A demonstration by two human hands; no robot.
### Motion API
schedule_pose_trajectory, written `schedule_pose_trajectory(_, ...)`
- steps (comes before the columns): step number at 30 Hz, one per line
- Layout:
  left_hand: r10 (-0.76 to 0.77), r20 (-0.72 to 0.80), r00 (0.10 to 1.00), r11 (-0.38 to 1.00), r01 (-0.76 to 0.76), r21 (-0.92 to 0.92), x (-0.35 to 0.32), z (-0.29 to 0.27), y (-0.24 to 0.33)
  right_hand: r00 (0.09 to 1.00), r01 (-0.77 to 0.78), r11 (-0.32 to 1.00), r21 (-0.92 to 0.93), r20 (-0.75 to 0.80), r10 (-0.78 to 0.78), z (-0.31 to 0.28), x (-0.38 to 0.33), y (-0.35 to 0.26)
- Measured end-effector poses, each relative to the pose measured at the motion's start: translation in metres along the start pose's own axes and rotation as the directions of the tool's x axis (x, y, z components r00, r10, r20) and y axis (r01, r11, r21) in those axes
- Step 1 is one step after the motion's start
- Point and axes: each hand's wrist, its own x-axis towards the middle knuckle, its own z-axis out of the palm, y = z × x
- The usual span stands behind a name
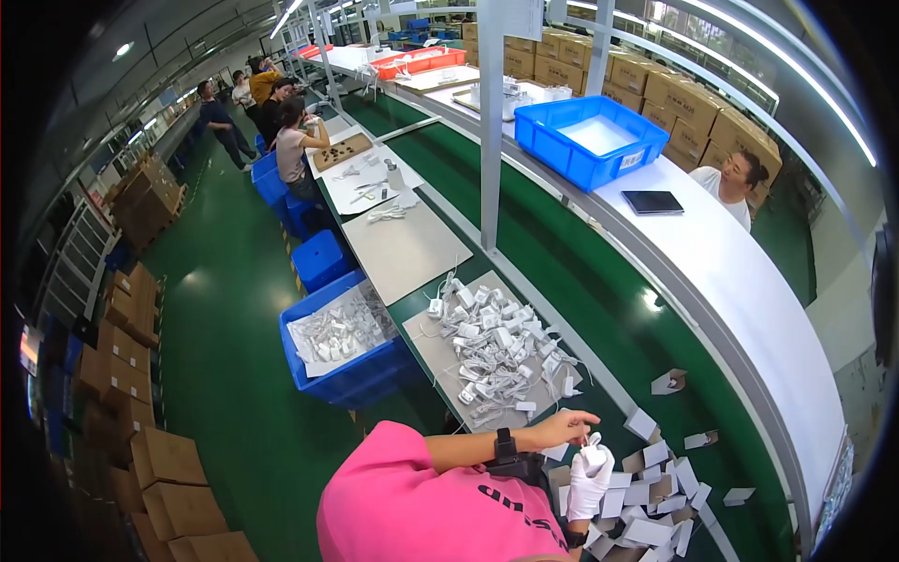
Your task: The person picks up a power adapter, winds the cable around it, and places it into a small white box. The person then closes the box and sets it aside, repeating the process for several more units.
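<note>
Pinched between the bare left hand (565,429) and the white-gloved right hand (590,480) is a small white charger (593,454), held upright just in front of the person's chest; the left hand's fingers curl down onto its top end while the gloved right hand wraps closed around its lower part, so both hands are shut on the same piece. Its long axis runs roughly up and down in the picture, and it sits directly between the two hands, with the right hand underneath it and the left above and slightly to the left. A black wrist strap (505,443) shows on the left forearm, which crosses in from the left over the pink shirt (412,506). Just beyond the hands, up and to the left, lies a heap of white chargers with cables (496,347) on a grey mat (431,351); to the right, small folded white boxes (655,487) are scattered on the green belt (581,281). A blue bin (337,375) stands off to the left.
</note>
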Motion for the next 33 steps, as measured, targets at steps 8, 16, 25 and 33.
schedule_pose_trajectory(8,-0.03,0.109,0.994,0.944,-0.007,0.33,-0.002,-0.015,0.011,0.981,0.027,0.995,-0.093,0.192,-0.009,-0.006,0.007,0.002)
schedule_pose_trajectory(16,-0.001,-0.021,1.0,0.994,0.003,0.105,-0.009,-0.009,-0.01,0.99,0.061,0.947,-0.316,0.143,-0.017,0.0,0.007,0.005)
schedule_pose_trajectory(25,0.041,0.132,0.99,0.872,-0.1,0.479,-0.009,-0.027,0.002,0.946,-0.084,0.994,-0.074,0.306,0.103,0.01,0.002,-0.013)
schedule_pose_trajectory(33,-0.135,0.088,0.987,0.712,0.034,0.701,-0.016,-0.009,0.016,0.977,0.19,0.886,-0.423,0.171,-0.128,0.003,0.013,0.021)
